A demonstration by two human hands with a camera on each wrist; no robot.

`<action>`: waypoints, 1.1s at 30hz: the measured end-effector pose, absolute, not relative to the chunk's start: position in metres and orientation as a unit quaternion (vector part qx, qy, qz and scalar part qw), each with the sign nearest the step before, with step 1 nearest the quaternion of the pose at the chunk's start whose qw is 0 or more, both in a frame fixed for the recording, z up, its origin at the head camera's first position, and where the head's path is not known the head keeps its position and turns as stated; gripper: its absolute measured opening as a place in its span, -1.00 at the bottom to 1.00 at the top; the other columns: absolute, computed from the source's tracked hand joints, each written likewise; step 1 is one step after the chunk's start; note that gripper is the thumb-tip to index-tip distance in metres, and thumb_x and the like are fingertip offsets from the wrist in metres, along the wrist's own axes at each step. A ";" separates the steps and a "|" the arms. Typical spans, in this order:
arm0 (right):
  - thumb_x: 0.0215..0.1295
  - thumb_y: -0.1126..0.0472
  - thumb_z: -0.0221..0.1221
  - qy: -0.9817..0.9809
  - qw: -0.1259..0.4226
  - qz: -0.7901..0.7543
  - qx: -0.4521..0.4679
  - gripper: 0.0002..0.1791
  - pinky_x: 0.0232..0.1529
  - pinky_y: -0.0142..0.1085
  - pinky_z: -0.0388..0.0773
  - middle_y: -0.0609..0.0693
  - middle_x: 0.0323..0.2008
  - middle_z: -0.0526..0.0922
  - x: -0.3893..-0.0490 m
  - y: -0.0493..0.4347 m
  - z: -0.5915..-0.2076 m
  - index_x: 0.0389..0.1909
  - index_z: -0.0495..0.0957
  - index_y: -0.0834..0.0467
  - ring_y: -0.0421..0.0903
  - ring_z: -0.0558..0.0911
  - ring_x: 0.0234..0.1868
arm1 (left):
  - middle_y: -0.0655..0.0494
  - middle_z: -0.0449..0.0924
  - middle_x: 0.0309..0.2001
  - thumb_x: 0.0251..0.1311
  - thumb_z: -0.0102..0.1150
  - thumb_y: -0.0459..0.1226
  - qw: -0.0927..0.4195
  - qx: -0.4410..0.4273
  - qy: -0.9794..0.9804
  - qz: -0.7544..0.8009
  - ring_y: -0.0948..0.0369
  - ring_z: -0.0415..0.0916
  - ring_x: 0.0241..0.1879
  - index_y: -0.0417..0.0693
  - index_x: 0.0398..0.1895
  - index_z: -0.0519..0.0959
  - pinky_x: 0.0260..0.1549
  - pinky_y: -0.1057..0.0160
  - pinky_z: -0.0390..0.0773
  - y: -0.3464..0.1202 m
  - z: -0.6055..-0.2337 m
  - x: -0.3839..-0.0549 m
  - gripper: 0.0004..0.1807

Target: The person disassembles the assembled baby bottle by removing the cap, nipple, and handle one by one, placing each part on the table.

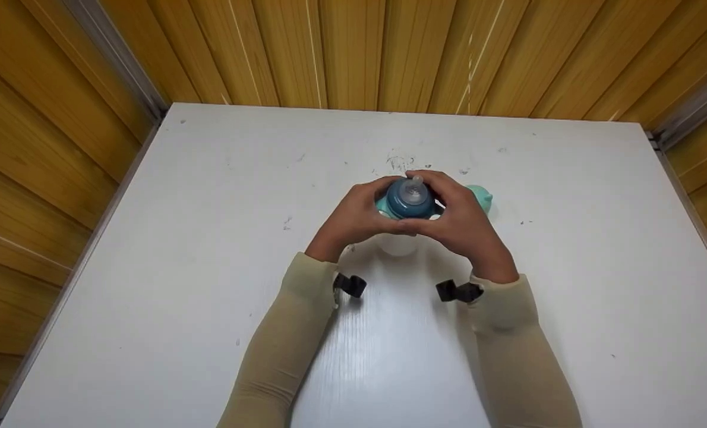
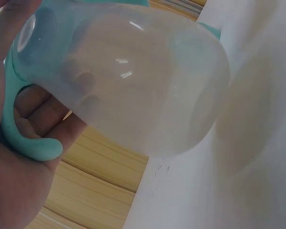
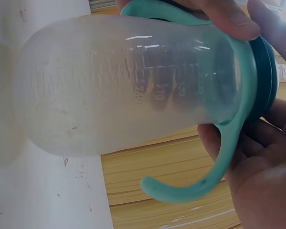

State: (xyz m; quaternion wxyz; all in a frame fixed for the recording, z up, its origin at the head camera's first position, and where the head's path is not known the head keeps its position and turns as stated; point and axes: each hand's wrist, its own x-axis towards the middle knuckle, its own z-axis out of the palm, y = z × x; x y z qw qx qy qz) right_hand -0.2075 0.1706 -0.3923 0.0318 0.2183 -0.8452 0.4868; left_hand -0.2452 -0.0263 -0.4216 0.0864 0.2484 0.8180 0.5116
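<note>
A baby bottle with a cloudy see-through body [image 2: 143, 81] stands roughly upright between my two hands over the white table. Its dark blue collar [image 1: 410, 210] carries a clear nipple [image 1: 414, 194] at the top. A mint-green piece with curved handles [image 3: 190, 192] circles the neck. My left hand [image 1: 358, 215] grips the left of the neck, beside a handle. On the other side my right hand [image 1: 461, 221] holds the bottle about the collar and neck. The thumbs meet at the near side. Whether the bottle's base touches the table, I cannot tell.
A mint-green rounded cap [image 1: 482, 198] lies on the white table [image 1: 169, 249] just beyond my right hand, partly hidden by it. Wood-patterned panels [image 1: 353, 53] rise behind the table's far edge and along its sides.
</note>
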 end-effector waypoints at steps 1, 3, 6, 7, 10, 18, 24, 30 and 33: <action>-0.03 0.00 0.47 -0.846 0.033 0.484 0.220 -0.16 0.33 -0.16 0.37 -0.02 0.28 0.43 -0.208 0.170 -0.392 0.31 0.38 0.11 -0.10 0.42 0.32 | 0.33 0.52 0.19 -0.27 0.52 0.19 0.088 0.246 0.821 0.508 0.35 0.44 0.15 0.23 0.30 0.41 0.24 0.21 0.41 -0.026 -0.422 -0.245 -0.06; -0.04 0.00 0.47 -0.848 0.036 0.480 0.222 -0.15 0.32 -0.17 0.38 -0.02 0.28 0.43 -0.208 0.170 -0.393 0.31 0.38 0.12 -0.09 0.42 0.32 | 0.33 0.51 0.20 -0.27 0.51 0.20 0.090 0.243 0.825 0.502 0.35 0.43 0.17 0.23 0.31 0.40 0.26 0.20 0.40 -0.026 -0.422 -0.245 -0.05; -0.04 -0.02 0.47 -0.850 0.042 0.475 0.223 -0.15 0.31 -0.18 0.40 -0.02 0.28 0.44 -0.207 0.168 -0.393 0.30 0.39 0.10 -0.10 0.43 0.31 | 0.34 0.50 0.21 -0.28 0.51 0.21 0.094 0.238 0.827 0.500 0.34 0.42 0.18 0.25 0.31 0.39 0.26 0.19 0.40 -0.026 -0.423 -0.246 -0.04; -0.04 -0.02 0.47 -0.851 0.043 0.474 0.222 -0.15 0.31 -0.18 0.40 -0.02 0.28 0.45 -0.207 0.168 -0.393 0.30 0.39 0.10 -0.10 0.44 0.31 | 0.34 0.50 0.21 -0.28 0.50 0.22 0.095 0.238 0.827 0.500 0.34 0.42 0.19 0.26 0.31 0.39 0.26 0.19 0.40 -0.026 -0.423 -0.246 -0.04; -0.05 -0.07 0.47 -0.855 0.047 0.471 0.213 -0.16 0.29 -0.17 0.42 -0.04 0.27 0.46 -0.207 0.167 -0.393 0.29 0.41 0.08 -0.11 0.45 0.29 | 0.35 0.49 0.21 -0.28 0.50 0.22 0.095 0.239 0.826 0.501 0.34 0.42 0.18 0.26 0.32 0.39 0.25 0.21 0.41 -0.027 -0.423 -0.245 -0.04; -0.08 -0.15 0.45 -0.864 0.078 0.451 0.209 -0.18 0.20 -0.18 0.50 -0.05 0.22 0.51 -0.205 0.164 -0.392 0.23 0.47 0.06 -0.13 0.51 0.22 | 0.26 0.52 0.20 -0.23 0.52 0.14 0.083 0.268 0.820 0.498 0.33 0.46 0.14 0.14 0.32 0.39 0.22 0.25 0.43 -0.029 -0.421 -0.246 -0.06; -0.06 -0.16 0.44 -0.867 0.085 0.444 0.207 -0.20 0.19 -0.16 0.51 -0.04 0.22 0.52 -0.204 0.163 -0.390 0.23 0.48 0.07 -0.11 0.51 0.22 | 0.27 0.52 0.21 -0.25 0.56 0.10 0.087 0.274 0.814 0.504 0.33 0.45 0.15 0.13 0.33 0.39 0.21 0.26 0.43 -0.029 -0.422 -0.246 -0.04; -0.06 -0.16 0.44 -0.868 0.086 0.447 0.200 -0.19 0.18 -0.15 0.52 -0.05 0.22 0.52 -0.203 0.162 -0.389 0.23 0.48 0.08 -0.10 0.52 0.22 | 0.30 0.51 0.21 -0.27 0.59 0.03 0.094 0.269 0.813 0.507 0.32 0.44 0.16 0.19 0.33 0.39 0.22 0.21 0.43 -0.029 -0.424 -0.248 -0.04; -0.06 -0.14 0.45 -0.866 0.092 0.450 0.197 -0.21 0.18 -0.15 0.52 -0.06 0.21 0.53 -0.202 0.161 -0.388 0.22 0.49 0.07 -0.11 0.52 0.21 | 0.35 0.51 0.20 -0.30 0.59 0.10 0.100 0.266 0.815 0.504 0.35 0.44 0.16 0.25 0.32 0.39 0.22 0.19 0.43 -0.029 -0.426 -0.248 -0.04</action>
